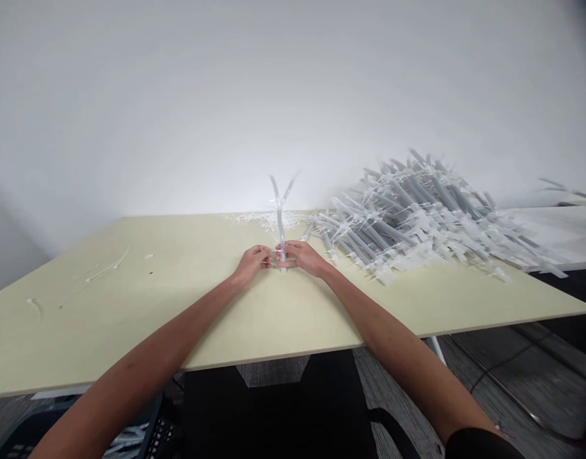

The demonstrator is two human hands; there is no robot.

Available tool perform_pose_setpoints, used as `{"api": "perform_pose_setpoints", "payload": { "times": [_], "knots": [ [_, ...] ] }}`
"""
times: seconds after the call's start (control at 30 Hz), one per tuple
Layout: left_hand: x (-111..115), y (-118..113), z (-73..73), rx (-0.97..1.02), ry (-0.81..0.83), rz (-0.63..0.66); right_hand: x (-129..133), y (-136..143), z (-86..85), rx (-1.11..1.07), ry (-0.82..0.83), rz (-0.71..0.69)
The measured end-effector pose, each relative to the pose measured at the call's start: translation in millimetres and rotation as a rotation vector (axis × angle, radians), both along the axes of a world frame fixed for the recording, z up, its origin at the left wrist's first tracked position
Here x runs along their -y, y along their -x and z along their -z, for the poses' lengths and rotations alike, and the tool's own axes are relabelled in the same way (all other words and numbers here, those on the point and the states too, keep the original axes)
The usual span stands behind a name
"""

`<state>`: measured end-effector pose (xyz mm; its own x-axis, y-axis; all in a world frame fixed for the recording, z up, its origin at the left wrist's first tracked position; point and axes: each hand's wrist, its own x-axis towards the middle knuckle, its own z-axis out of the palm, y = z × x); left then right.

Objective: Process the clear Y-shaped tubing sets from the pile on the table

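Observation:
In the head view, a clear, Y-shaped plastic tube (280,220) stands upright over the table, its two thin branches pointing up and its white fitting at the bottom. My right hand (300,256) closes its fingers around the lower end of this tube, just above the tabletop. Close beside it on the left, my left hand (255,261) has its fingers pinched together near the fitting. What lies between those fingertips is too small and blurred to tell.
A large heap of similar tubes (407,210) with white ends lies on the table (293,319) to the right. Behind the hands is a scatter of thin white strips (268,220). A few loose cable ties (108,266) lie left. Below the table stands a dark basket (161,424).

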<state>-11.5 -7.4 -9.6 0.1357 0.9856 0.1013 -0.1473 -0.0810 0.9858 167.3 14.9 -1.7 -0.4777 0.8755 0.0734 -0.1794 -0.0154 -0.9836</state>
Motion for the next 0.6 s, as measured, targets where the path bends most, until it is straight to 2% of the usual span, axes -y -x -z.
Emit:
{"api": "perform_pose_setpoints", "payload": {
  "times": [0.23, 0.43, 0.6],
  "knots": [
    [-0.6, -0.1, 0.0, -0.099, -0.047, 0.026, 5.1, 3.3, -3.9, 0.007, -0.030, 0.009],
    [3.4, -5.4, -2.3, -0.318, -0.210, -0.177, 5.5, 7.7, -4.3, -0.008, -0.025, 0.105],
    [9.6, -10.7, -8.4, -0.384, -0.284, -0.234, 6.2, 8.0, -6.2, -0.060, -0.017, 0.111]
  ]
}}
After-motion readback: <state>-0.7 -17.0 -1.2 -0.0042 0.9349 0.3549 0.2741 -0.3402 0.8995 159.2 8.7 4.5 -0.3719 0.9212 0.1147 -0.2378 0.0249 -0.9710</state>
